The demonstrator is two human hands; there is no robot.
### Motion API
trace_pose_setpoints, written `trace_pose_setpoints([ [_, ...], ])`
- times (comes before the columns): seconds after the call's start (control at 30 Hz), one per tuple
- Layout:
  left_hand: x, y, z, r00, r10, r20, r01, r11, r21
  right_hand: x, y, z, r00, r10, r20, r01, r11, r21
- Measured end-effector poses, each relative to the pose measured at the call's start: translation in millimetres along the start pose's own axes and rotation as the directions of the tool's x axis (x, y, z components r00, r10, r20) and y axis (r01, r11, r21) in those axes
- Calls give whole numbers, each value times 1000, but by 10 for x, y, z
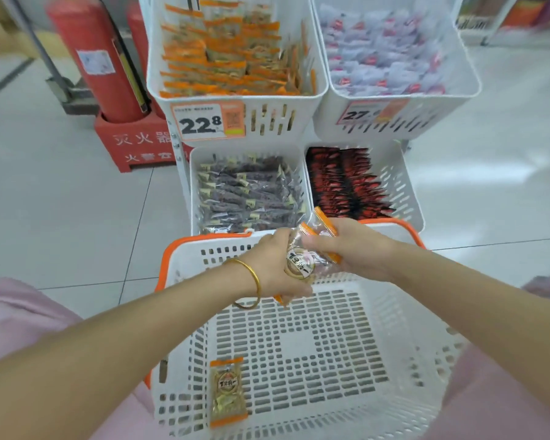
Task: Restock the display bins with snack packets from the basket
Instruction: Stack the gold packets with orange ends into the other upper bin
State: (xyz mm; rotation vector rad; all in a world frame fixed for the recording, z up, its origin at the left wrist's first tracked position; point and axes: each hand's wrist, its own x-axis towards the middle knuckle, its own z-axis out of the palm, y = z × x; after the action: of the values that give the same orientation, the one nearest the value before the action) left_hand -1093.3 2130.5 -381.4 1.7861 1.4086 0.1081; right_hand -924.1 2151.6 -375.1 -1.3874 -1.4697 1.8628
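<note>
Over the far side of a white basket with an orange rim [185,249], both my hands hold clear snack packets with orange ends [302,258]. My left hand [277,265] grips them from the left, my right hand [356,249] from the right, fingers curled round the bundle. One more orange-ended packet [227,392] lies flat in the basket's near left corner. Ahead stand white display bins: an upper left bin [235,58] full of orange packets, an upper right bin [391,52] of white and red packets, a lower left bin [248,192] of dark packets, and a lower right bin [350,182] of red and black packets.
Two red fire extinguishers [99,58] stand in a red holder [134,144] to the left of the bins. Price tags hang on the upper bins. Pale floor tiles spread on both sides. Pink clothing shows at the lower left and right edges.
</note>
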Motion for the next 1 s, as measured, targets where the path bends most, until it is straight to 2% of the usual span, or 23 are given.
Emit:
trace_pose_setpoints([
  [0.17,34,78,-193,994,-43,-104,28,990,-137,8,-100,-157,986,11,-168,28,974,226],
  [0.2,43,52,-241,989,-61,-136,40,988,-152,17,-97,-192,973,14,-230,31,981,192],
  [0.3,48,-33,-368,967,-121,-222,66,969,-240,30,-87,-310,928,-35,-371,9,997,-73],
  [0.37,57,-80,-412,959,-154,-237,84,956,-283,18,-101,-337,933,-70,-352,19,989,-147],
  [0.53,102,-71,-399,970,-177,-164,98,909,-405,-17,-146,-280,954,-138,-265,109,987,-122],
  [0.7,54,90,-409,991,-121,-52,55,738,-672,-48,-209,-210,935,-235,-266,215,971,-104],
  [0.8,-3,152,-367,1000,-8,-15,-2,800,-600,-51,-249,-153,907,-297,-299,279,955,-103],
  [0.87,6,154,-312,999,8,-42,-30,838,-545,-30,-283,-107,889,-335,-311,324,942,-88],
  [1.0,30,231,-431,994,87,-66,-108,864,-492,-41,-516,-147,901,-393,-186,372,918,-138],
])
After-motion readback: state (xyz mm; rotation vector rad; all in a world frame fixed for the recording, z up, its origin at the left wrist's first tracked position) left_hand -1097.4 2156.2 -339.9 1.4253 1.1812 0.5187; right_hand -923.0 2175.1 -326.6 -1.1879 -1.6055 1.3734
